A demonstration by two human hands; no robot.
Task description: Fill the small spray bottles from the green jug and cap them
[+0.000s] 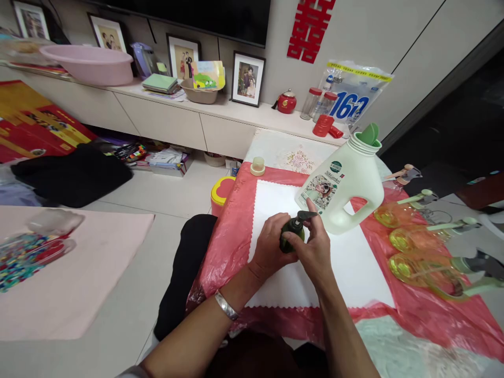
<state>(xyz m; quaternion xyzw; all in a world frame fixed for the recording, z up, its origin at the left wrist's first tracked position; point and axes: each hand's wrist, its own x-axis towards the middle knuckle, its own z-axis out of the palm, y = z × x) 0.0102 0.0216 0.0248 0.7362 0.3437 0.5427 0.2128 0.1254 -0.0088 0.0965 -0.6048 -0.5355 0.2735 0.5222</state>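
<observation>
My left hand (271, 242), with a silver bangle at its wrist, is wrapped round a small dark green pump bottle (289, 244). From the other side my right hand (315, 247) grips the same bottle, its thumb across the front and its index finger raised beside the black pump head (306, 214). The bottle is upright above a white cloth (271, 202), and the hands hide much of it. Just beyond my right hand stands a large pale green detergent jug (364, 181), uncapped, with a green piece (370, 134) in its mouth.
Several spray bottles with yellow liquid (405, 239) lie along the right side of the red plastic sheet (220, 247). A translucent cap (258, 166) sits at the far left corner. Behind are glass jars (309, 105), red lids (323, 126) and a plastic bag (350, 100).
</observation>
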